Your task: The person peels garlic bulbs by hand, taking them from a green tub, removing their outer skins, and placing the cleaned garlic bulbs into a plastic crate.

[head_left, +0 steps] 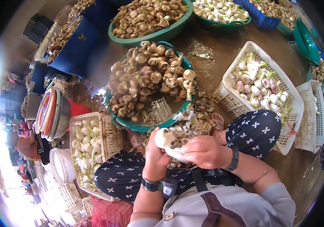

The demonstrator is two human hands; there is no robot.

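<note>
My left hand (155, 159) is closed round a white garlic bulb (164, 138), which shows above its fingers and looks bare of outer skin. Right beside it, my right hand (203, 152) is closed on a pale strip of garlic skin (175, 153); its fingertips are partly blurred. Below and behind both hands lies a heap of loose garlic peelings (186, 130). Just beyond is a green tub (158, 127) piled with brown, unpeeled garlic bulbs (139, 75).
At my right stands a white plastic crate (294, 109) of cleaned bulbs, another crate (313, 113) beside it. A crate of white bulbs (103, 140) is at my left, near a white bucket (61, 166). Farther off are a green basin (150, 37) and a blue bin (73, 49) of garlic.
</note>
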